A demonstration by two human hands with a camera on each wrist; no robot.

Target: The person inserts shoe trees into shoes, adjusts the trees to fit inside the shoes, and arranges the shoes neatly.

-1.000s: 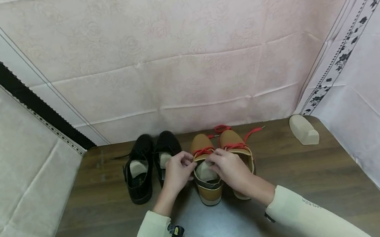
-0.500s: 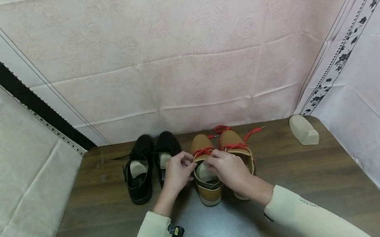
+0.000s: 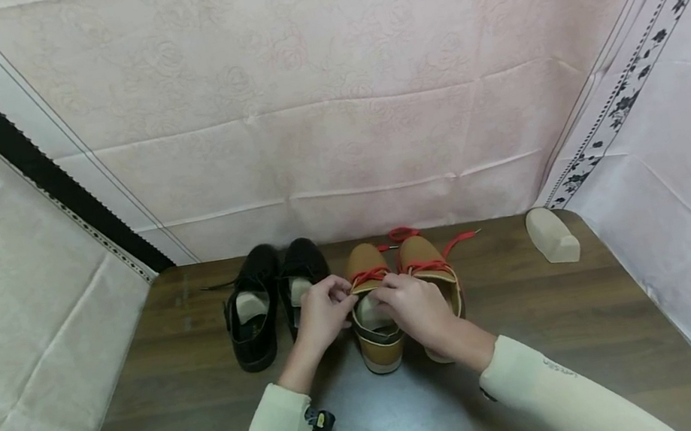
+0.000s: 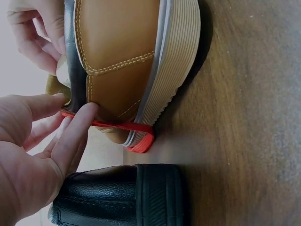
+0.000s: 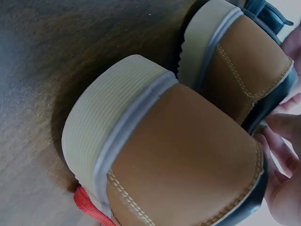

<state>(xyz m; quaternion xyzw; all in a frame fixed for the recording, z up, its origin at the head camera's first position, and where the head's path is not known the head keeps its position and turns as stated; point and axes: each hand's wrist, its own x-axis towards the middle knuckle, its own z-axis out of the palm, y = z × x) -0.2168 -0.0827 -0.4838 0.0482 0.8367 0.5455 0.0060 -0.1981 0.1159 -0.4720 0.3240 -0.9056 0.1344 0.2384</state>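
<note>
Two tan shoes with red laces stand side by side in the head view. My left hand [image 3: 323, 312] pinches the upper edge of the left tan shoe [image 3: 382, 354] at the side of its opening, by the red lace [image 4: 117, 125]. My right hand [image 3: 419, 310] reaches into the same opening, its fingertips holding an off-white shoe insert [image 3: 370, 312] that sits partly inside. In the left wrist view, the right fingertips touch the insert's pale end [image 4: 62, 71]. The right tan shoe [image 3: 420, 252] stands under my right hand, partly hidden by it.
Two black shoes [image 3: 256, 348] stand to the left, each with an off-white insert inside. Another off-white insert [image 3: 551, 236] lies at the table's far right. Cloth-covered walls [image 3: 334, 149] enclose the wooden table [image 3: 215, 420] at the back and sides.
My right hand has shifted slightly toward the left and forward at the shoe opening, the insert moving a little with it. My left hand stays where it was.
</note>
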